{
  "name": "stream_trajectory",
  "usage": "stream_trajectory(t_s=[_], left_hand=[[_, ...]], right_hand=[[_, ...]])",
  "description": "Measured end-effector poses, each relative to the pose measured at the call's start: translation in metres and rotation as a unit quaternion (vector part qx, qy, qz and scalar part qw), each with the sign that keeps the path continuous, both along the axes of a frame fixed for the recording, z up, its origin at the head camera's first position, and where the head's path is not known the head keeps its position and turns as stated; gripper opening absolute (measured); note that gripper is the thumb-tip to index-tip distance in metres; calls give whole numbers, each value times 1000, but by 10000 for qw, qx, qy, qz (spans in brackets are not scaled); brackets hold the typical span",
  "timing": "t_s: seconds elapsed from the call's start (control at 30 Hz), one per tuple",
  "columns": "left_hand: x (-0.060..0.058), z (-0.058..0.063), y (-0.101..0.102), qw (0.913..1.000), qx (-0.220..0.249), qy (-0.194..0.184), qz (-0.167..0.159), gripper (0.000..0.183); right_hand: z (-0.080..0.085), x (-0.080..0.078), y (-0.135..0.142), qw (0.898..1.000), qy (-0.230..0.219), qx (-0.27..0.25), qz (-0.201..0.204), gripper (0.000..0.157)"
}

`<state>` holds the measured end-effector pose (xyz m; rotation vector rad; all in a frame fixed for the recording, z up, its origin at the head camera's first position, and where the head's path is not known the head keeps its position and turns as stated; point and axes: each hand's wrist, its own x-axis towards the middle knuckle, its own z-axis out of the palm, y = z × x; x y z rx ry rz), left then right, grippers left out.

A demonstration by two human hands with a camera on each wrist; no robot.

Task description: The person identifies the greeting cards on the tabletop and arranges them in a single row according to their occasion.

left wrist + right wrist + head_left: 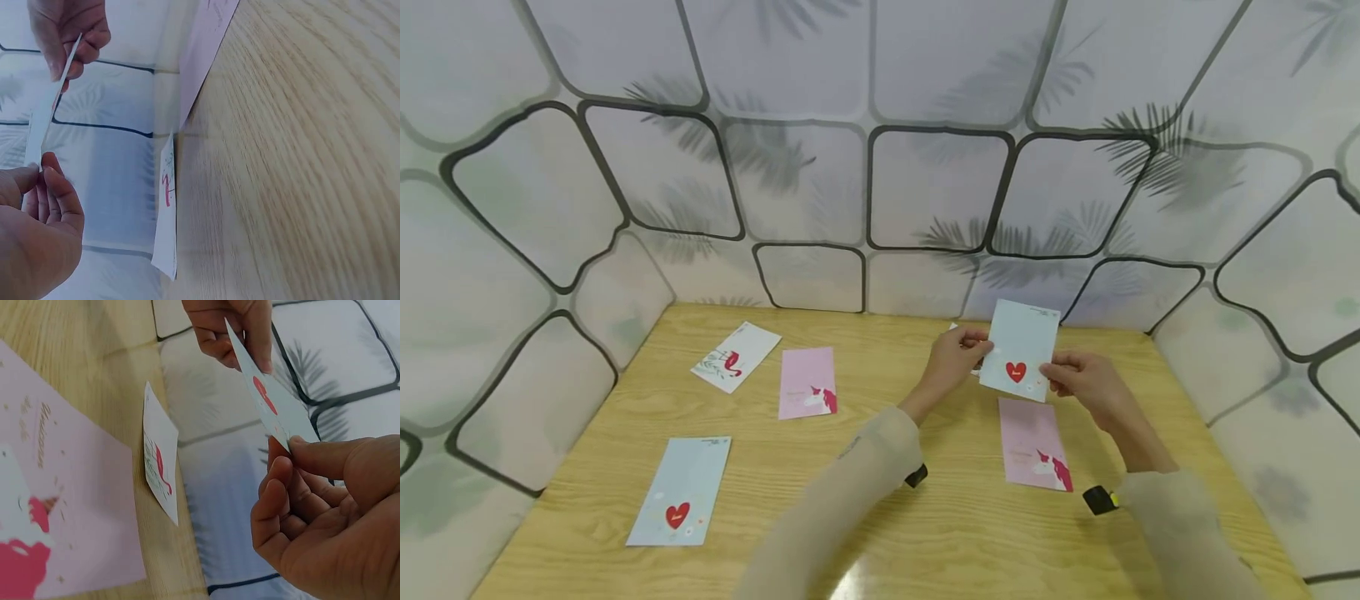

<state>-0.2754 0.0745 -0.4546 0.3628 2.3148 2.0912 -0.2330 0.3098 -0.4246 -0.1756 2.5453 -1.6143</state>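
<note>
Both hands hold up a pale blue card (1021, 340) with a red heart near its lower edge. The left hand (953, 360) pinches its left edge, and the right hand (1088, 385) pinches its lower right edge between thumb and fingers. Below the raised card, a pink unicorn card (1030, 446) lies on the table. Behind the left hand, mostly hidden in the head view, is a white flamingo card (159, 459) on the table, seen from the side in both wrist views.
On the table's left side (880, 517) lie another white flamingo card (748, 343), a second pink unicorn card (807, 396) and a second blue heart card (688, 479). A patterned fabric wall (812, 183) stands along the back and both sides.
</note>
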Motion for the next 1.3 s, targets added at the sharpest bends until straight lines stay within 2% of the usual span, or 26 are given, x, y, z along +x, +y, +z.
stream_trajectory(t_s=[0.13,0.33,0.77,0.97,1.1,1.3], left_hand=[[4,3,-12,9996,163,-233,47,16],[11,11,-32,9978,445,-464,-131,18],[25,17,-56,9970,278,-611,-397,15],[29,18,-62,9957,206,-787,-448,15],[33,18,-67,9952,157,-836,-485,15],[38,15,-78,9937,22,-848,-730,13]], right_hand=[[2,5,-13,10000,3,-99,13,32],[7,11,-26,9995,-138,-257,152,35],[10,16,-43,9978,-93,-633,173,36],[14,12,-46,9971,132,-744,5,39],[14,11,-49,9956,266,-893,-46,34],[11,9,-60,9937,514,-987,-127,29]])
